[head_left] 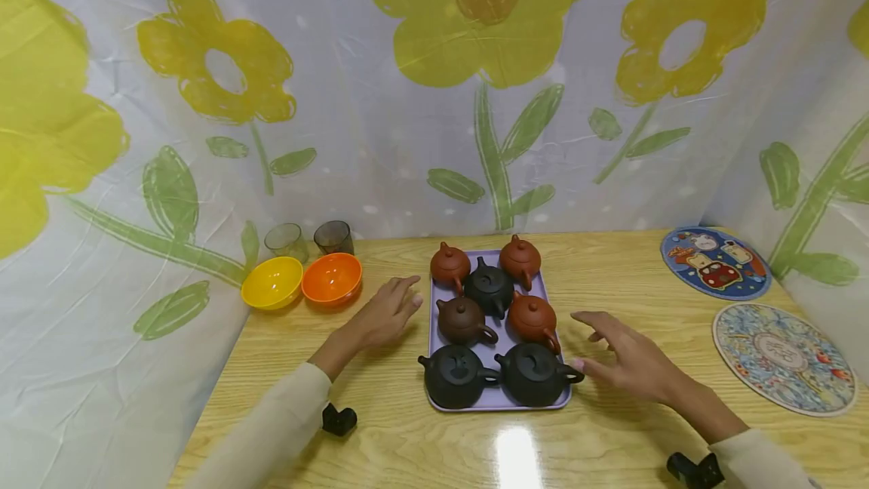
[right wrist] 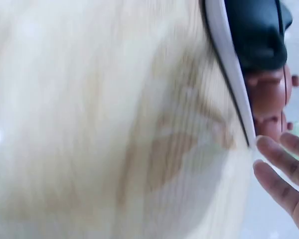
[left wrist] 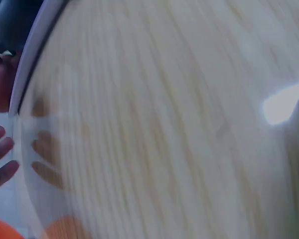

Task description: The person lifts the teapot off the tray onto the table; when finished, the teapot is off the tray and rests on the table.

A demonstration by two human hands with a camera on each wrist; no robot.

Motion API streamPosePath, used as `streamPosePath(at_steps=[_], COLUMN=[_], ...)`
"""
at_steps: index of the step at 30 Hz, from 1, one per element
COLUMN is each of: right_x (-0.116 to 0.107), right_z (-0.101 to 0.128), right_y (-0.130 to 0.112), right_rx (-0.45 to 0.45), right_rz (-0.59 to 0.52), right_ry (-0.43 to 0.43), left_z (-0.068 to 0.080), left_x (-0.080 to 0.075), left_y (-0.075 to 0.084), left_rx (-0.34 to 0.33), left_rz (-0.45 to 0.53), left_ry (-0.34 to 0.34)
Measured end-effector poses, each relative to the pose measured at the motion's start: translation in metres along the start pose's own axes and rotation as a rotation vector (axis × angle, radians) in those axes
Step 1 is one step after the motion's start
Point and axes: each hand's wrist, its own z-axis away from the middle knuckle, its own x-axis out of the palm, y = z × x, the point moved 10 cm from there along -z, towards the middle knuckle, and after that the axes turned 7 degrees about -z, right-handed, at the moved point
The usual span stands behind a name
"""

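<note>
Your left hand (head_left: 388, 313) lies just left of the purple tray (head_left: 434, 323), fingers straight and loosely together, pointing toward the tray's left rim; it holds nothing, and you cannot tell whether the fingertips touch the rim. Your right hand (head_left: 627, 363) is just right of the tray, fingers spread and relaxed, its fingertips close to the handle of the black teapot (head_left: 536, 373) at the tray's near right corner, gripping nothing. Whether it touches that handle cannot be told.

The tray sits on the wooden table (head_left: 611, 444) between your hands and carries seven teapots. Another black teapot (head_left: 456, 376) stands at the tray's near left corner, a dark brown one (head_left: 463, 320) behind it, and a reddish one (head_left: 532, 317) behind the near right pot.

Left of the tray, beyond your left hand, sit an orange bowl (head_left: 332, 278) and a yellow bowl (head_left: 272, 282), touching. Well to the tray's right lie two round patterned mats (head_left: 781, 357).
</note>
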Motion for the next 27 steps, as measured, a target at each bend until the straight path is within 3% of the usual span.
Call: streamPosePath(at_steps=[3, 7, 14, 27], right_x=[0.007, 0.015, 0.027, 0.043], right_z=[0.002, 0.003, 0.003, 0.004], right_y=[-0.001, -0.004, -0.003, 0.003], right_rx=[0.044, 0.093, 0.197, 0.293], right_rz=[-0.135, -0.277, -0.364, -0.474], right_ry=[-0.007, -0.011, -0.022, -0.054], left_z=[-0.008, -0.018, -0.03, -0.041], left_x=[0.002, 0.007, 0.025, 0.028], left_y=[-0.004, -0.012, -0.021, -0.019], left_rx=[-0.085, -0.225, -0.384, -0.438], left_rz=[0.181, 0.344, 0.644, 0.635], left_ry=[0.045, 0.089, 0.058, 0.076])
